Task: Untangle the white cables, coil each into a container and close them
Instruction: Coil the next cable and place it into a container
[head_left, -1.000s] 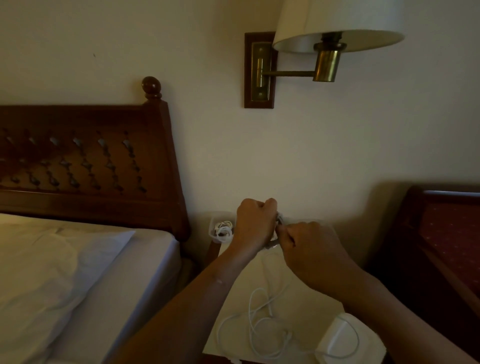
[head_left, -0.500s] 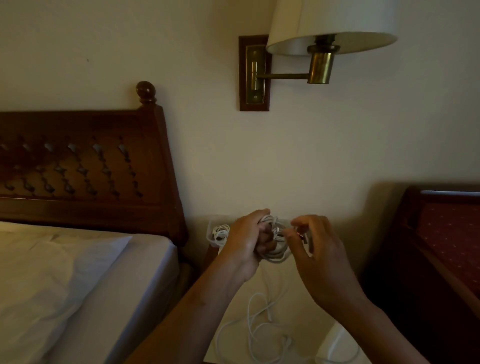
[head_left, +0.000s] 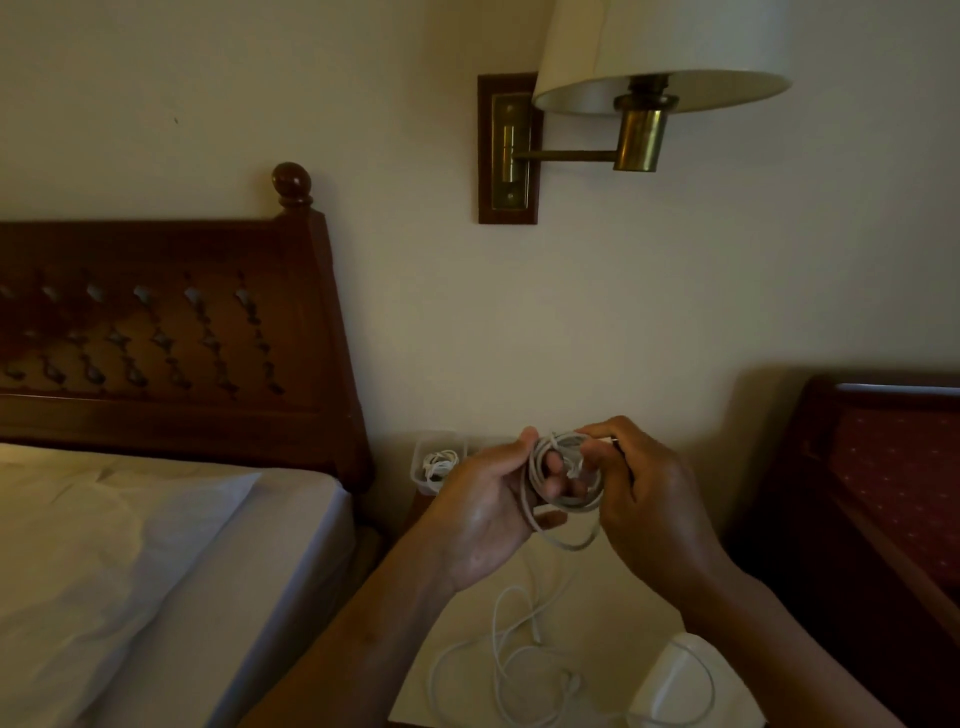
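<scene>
**Cable coil (head_left: 566, 486) held in both hands above the nightstand (head_left: 618, 608)**

Your left hand (head_left: 483, 525) grips the cable coil with its fingers curled through the loops. Your right hand (head_left: 654, 514) pinches the coil's right side, so both hands meet on it over the nightstand's back half. A loose white cable (head_left: 511, 649) sprawls on the nightstand's front, and one of its loops lies across a white object (head_left: 675, 691) at the front right corner. A clear container (head_left: 423, 475) at the back left corner holds another coiled cable. A bed (head_left: 156, 545) stands left of the nightstand, and a wall lamp (head_left: 660, 57) hangs above it.
</scene>
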